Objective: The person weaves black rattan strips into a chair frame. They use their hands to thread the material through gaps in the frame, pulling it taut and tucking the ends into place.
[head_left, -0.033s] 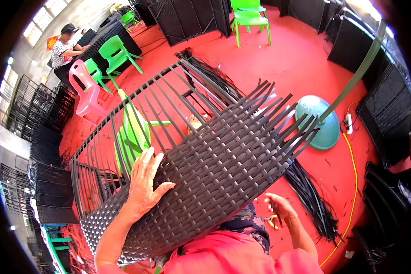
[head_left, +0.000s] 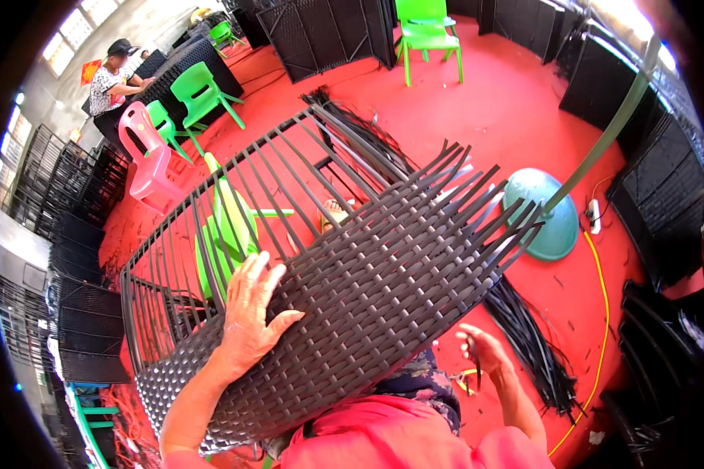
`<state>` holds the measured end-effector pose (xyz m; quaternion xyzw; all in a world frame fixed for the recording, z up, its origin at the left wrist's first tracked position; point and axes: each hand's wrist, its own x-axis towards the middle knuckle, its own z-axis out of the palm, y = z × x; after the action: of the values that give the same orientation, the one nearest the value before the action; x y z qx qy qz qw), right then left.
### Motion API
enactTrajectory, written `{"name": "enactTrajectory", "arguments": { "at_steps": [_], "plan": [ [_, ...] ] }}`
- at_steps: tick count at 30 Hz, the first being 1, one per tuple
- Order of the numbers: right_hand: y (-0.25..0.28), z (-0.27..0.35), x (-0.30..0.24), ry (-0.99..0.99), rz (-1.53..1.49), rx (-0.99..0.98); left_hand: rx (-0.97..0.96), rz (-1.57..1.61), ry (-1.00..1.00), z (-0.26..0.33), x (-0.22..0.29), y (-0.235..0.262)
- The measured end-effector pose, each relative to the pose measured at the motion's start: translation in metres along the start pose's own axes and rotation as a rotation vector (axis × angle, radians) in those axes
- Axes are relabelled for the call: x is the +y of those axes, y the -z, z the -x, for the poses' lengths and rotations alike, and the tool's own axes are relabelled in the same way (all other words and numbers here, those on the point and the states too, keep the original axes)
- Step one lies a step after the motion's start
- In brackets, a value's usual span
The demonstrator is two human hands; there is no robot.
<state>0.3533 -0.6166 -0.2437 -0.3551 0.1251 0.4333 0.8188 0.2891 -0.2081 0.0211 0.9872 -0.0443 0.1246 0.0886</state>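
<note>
barely anything has moved since the earlier frame: my right hand (head_left: 486,353) sits slightly higher, while my left hand (head_left: 249,322) keeps its place. on inspection, the dark frame (head_left: 246,152) lies slantwise before me, its near side over my lap. dark flat weave (head_left: 368,273) covers its nearer part, running from the lower left to the upper right; i judge the covering to be partway along. over the covered part the strips cross in close, regular rows, and i note no gap there at this viewing distance. the far part remains bare: thin bars run to the outer rail with no strips across them, and a green chair (head_left: 228,234) shows between them. also outstanding, at the right end, are the loose strip ends (head_left: 477,184), which stick out past the weave, uneven and untrimmed. my left hand is flat and spread, thumb out, pressing on the weave near its edge with the bare bars, gripping nothing. my right hand is off the frame, just beyond its near edge, fingers partly curled; something narrow and dark shows at them, but i cannot tell what it is or whether it is gripped. a bundle of dark strips (head_left: 528,344) lies on the red floor (head_left: 493,109) nearby.
</note>
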Motion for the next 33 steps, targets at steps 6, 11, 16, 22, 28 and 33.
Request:
{"name": "enactTrajectory", "arguments": {
  "at_steps": [6, 11, 16, 22, 28, 33],
  "plan": [
    [-0.113, 0.07, -0.072, 0.398, 0.359, -0.215, 0.079, 0.327, -0.462, -0.025, 0.077, 0.015],
    [-0.193, 0.097, -0.061, 0.41, 1.094, 0.07, 0.158, 0.268, -0.679, -0.023, 0.14, -0.012],
    [-0.201, 0.089, -0.06, 0.613, 1.331, -0.09, 0.108, 0.502, -0.673, -0.017, 0.143, -0.03],
    [-0.188, 0.09, -0.07, 0.457, 1.534, 0.151, -0.353, 1.429, 0.161, -0.051, 0.083, -0.02],
    [-0.127, 0.1, -0.092, 0.237, 1.448, 0.274, -0.375, 1.723, 0.421, -0.058, 0.019, -0.006],
    [-0.115, 0.112, -0.115, 0.317, 1.381, 0.311, -0.293, 1.79, 0.332, -0.06, 0.003, -0.01]
  ]
}}
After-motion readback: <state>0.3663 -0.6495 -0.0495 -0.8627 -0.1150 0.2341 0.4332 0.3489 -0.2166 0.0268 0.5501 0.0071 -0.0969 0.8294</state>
